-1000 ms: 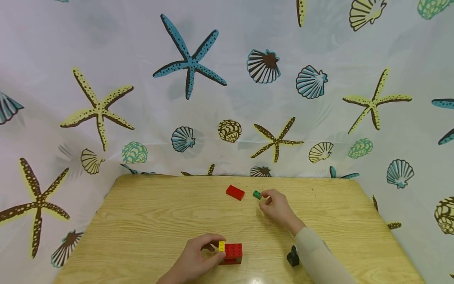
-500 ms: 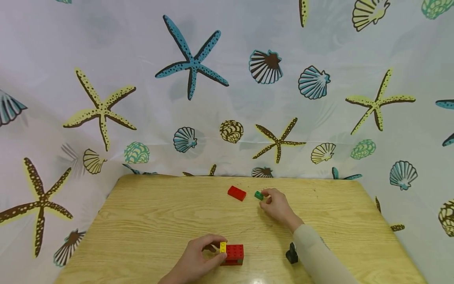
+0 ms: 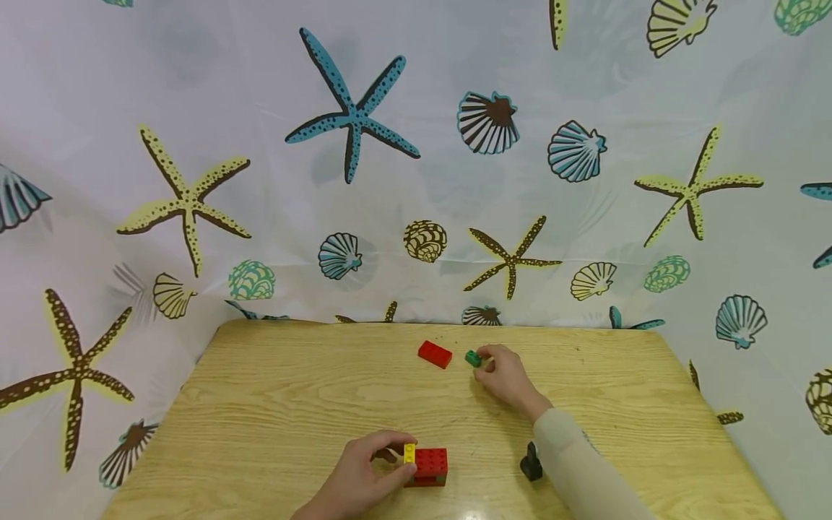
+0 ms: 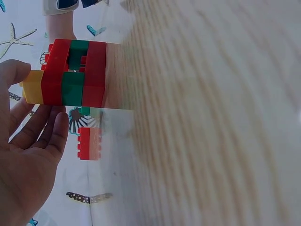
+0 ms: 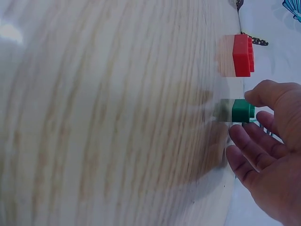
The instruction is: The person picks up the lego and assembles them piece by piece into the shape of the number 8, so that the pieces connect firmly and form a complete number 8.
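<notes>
Near the table's front stands a small block build [image 3: 430, 461] of red and green toy bricks, with openings between its layers. A yellow brick [image 3: 409, 453] sits on its top left edge. My left hand [image 3: 367, 469] pinches this yellow brick between thumb and index finger, the other fingers loosely bent. In the left wrist view the build [image 4: 73, 77] shows red layers with green bricks between. Toward the back, my right hand [image 3: 507, 375] holds the end of a small green brick [image 3: 473, 358] between thumb and fingertips. That brick [image 5: 241, 111] rests on the table.
A longer red brick [image 3: 435, 354] lies just left of the green one. A small black object [image 3: 531, 462], its kind unclear, stands beside the right sleeve [image 3: 585, 462]. The wooden table [image 3: 292, 390] ends at a white curtain [image 3: 390, 195] printed with starfish and shells.
The green brick has shifted slightly left with the right fingertips. The left hand, yellow brick and build keep their places; the view itself has drifted a little.
</notes>
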Action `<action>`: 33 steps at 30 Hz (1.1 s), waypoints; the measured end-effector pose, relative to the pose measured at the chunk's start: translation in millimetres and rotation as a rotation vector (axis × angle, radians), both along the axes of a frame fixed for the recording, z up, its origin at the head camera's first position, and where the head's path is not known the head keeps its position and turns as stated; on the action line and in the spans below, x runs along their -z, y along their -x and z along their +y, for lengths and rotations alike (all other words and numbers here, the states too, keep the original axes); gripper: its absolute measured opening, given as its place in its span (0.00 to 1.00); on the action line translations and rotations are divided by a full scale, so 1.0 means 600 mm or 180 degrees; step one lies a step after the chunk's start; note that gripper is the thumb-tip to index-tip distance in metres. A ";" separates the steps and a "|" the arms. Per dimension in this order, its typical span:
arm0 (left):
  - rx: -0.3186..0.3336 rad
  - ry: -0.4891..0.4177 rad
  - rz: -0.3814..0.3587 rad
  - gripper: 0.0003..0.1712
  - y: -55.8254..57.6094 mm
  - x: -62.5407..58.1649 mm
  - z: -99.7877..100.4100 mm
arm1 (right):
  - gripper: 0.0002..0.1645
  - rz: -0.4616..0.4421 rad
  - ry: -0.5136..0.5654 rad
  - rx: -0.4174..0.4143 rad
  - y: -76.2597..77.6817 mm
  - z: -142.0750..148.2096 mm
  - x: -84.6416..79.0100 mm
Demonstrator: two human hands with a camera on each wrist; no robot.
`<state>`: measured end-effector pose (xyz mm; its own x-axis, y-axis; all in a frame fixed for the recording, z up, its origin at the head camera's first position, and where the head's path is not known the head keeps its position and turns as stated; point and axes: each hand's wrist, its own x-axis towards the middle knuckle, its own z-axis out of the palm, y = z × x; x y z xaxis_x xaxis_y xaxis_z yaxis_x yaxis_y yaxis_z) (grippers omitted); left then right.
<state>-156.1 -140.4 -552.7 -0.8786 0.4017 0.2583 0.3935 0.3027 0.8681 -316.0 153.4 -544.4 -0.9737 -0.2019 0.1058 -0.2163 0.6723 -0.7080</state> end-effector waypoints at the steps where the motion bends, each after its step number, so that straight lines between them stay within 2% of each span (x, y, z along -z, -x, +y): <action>1: 0.0000 0.0001 0.0001 0.21 0.000 0.000 0.000 | 0.22 -0.0005 0.0013 -0.0009 0.000 -0.001 0.000; 15: -0.0024 0.0023 0.0049 0.20 -0.003 -0.001 0.001 | 0.22 -0.0045 0.0048 -0.0083 0.002 -0.015 0.001; 26: 0.0001 -0.0001 0.0085 0.20 -0.002 -0.002 0.000 | 0.28 -0.0055 -0.0056 -0.0070 0.016 -0.025 0.001; 33: -0.0004 -0.0002 0.0063 0.20 -0.003 -0.004 0.000 | 0.27 -0.0033 -0.0121 -0.0070 0.020 -0.028 0.003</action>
<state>-154.3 -140.5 -550.1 -0.8738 0.4005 0.2758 0.4103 0.3027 0.8602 -328.3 136.9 -546.1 -0.9699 -0.2271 0.0875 -0.2242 0.6940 -0.6842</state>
